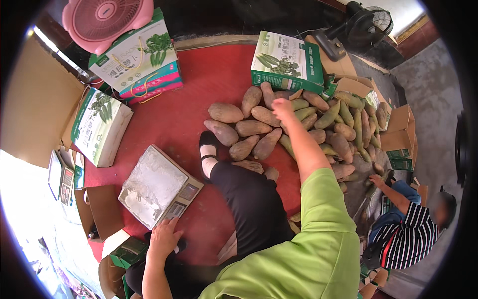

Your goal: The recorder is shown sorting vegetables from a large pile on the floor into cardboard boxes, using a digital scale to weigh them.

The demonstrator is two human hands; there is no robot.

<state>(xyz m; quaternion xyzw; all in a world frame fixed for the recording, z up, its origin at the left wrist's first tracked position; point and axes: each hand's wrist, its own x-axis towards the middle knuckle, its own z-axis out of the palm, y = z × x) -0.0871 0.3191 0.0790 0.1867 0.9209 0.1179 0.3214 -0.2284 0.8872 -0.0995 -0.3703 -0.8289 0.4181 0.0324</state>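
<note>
My left hand point(164, 238) rests at the near edge of a flat electronic scale point(155, 187), its fingers spread and nothing in them. The scale's pale plate carries no load, and its keypad side faces right. My right arm stretches forward over a heap of soil-covered radishes point(251, 128). Above the heap's far left part is my right hand point(283, 108), right beside an upright brown radish point(267, 95). Motion smears its fingers, so I cannot tell whether they grip anything. Greener radishes point(328, 115) lie mixed in on the right side.
Printed cartons point(102, 127) stand at left, with a pink fan point(107, 20) on a stack behind them. Another carton point(286, 62) and a black fan point(366, 25) are at the back. An open brown box point(99, 212) stands left of the scale. A person in stripes point(411, 231) reaches toward the heap at right.
</note>
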